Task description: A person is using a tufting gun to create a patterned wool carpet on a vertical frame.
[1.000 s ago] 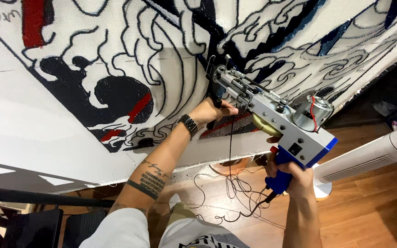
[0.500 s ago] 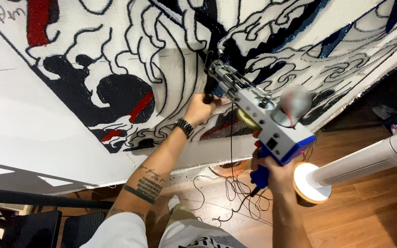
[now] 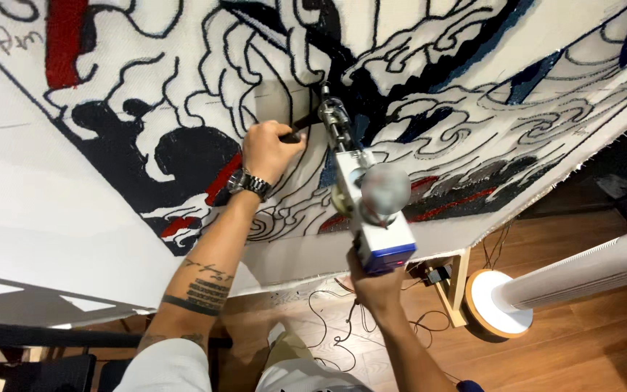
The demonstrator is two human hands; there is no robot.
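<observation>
White-and-blue tufting gun (image 3: 368,210), nose against patterned cloth (image 3: 473,87); left hand (image 3: 268,149) and right hand (image 3: 375,279) grip its handles.

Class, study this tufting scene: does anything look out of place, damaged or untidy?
Only one thing stands out: loose cables lie tangled on the wooden floor under the stretched cloth. The tufting gun, held by the left hand and right hand, shows no visible damage.

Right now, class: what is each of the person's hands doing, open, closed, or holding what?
Left hand: closed on the black side handle of the tufting gun.
Right hand: closed around the gun's blue rear grip.
</observation>
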